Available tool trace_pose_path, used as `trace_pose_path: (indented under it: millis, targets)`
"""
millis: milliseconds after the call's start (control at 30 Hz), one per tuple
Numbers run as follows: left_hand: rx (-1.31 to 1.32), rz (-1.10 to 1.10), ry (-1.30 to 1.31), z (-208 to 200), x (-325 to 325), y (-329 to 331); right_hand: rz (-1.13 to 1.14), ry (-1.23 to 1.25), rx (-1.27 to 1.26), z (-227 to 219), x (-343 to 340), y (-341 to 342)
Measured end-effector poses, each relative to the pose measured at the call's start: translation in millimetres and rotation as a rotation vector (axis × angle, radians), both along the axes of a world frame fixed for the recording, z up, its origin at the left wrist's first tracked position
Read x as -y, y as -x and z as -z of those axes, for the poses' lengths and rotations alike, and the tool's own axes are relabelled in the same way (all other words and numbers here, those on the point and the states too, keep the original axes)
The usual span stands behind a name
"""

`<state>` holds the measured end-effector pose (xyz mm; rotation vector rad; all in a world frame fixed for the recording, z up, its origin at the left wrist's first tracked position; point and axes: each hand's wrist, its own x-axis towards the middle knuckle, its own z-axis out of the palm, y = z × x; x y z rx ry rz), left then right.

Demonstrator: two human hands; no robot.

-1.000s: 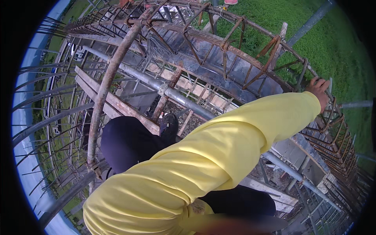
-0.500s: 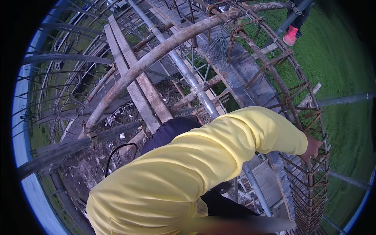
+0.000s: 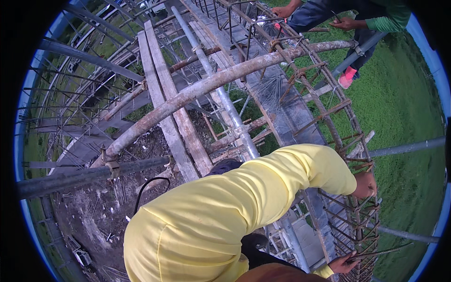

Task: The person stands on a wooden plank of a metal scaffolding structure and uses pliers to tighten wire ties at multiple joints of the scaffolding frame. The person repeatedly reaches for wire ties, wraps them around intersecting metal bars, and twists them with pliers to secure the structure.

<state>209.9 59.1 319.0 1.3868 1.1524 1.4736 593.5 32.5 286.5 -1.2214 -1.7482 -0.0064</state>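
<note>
My left arm, in a yellow sleeve, reaches across to the right. Its hand (image 3: 365, 184) is closed on the edge of a long rebar cage (image 3: 324, 105), where thin bars cross. Lower down, my right hand (image 3: 343, 264) is closed around a thin dark rod (image 3: 387, 250) that points to the right across the cage. What the rod's held end looks like is hidden by the fingers. The cage is built of brown, rusty bars with many cross ties, and it runs from the top middle to the bottom right.
A co-worker's hand (image 3: 345, 23) and pink boot (image 3: 347, 77) show at the top right. A bundle of tie wire (image 3: 272, 91) lies on the formwork board (image 3: 300, 124). Rusty scaffold pipe (image 3: 202, 87), a galvanized pipe (image 3: 225, 98) and wooden planks (image 3: 174, 122) cross above the ground far below.
The view has shifted, bringing the co-worker's hands into the top right. My right hand now shows at the cage with the rod. My left hand stays at the cage edge.
</note>
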Motion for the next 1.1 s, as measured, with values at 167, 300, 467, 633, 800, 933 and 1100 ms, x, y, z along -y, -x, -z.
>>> trace_pose_path:
  millis: [167,300,467,633,800,933,1100]
  targets:
    - [-0.006,-0.302,0.026,-20.1,-4.3,72.1,-0.441,0.153,-0.011,-57.9,-52.0,149.8]
    - [-0.197,-0.410,0.121,8.1,-9.9,95.9,-0.396,0.257,0.195,-46.3,-78.9,221.2]
    - [-0.348,-0.302,-0.171,49.9,-16.9,94.8,-0.394,0.156,0.330,-28.7,-84.0,246.4]
    - [-0.405,-0.431,-0.279,44.8,-5.6,89.5,-0.475,0.194,0.239,-30.3,-74.7,247.7]
    - [-0.448,-0.444,-0.179,26.0,14.2,85.4,-0.443,0.219,0.373,-35.8,-71.3,248.9]
    - [-0.504,-0.467,-0.089,22.5,18.2,81.2,-0.433,0.255,0.441,-37.5,-69.6,249.7]
    - [-0.559,-0.440,-0.032,22.3,21.3,82.4,-0.315,0.212,0.531,-39.0,-66.2,252.6]
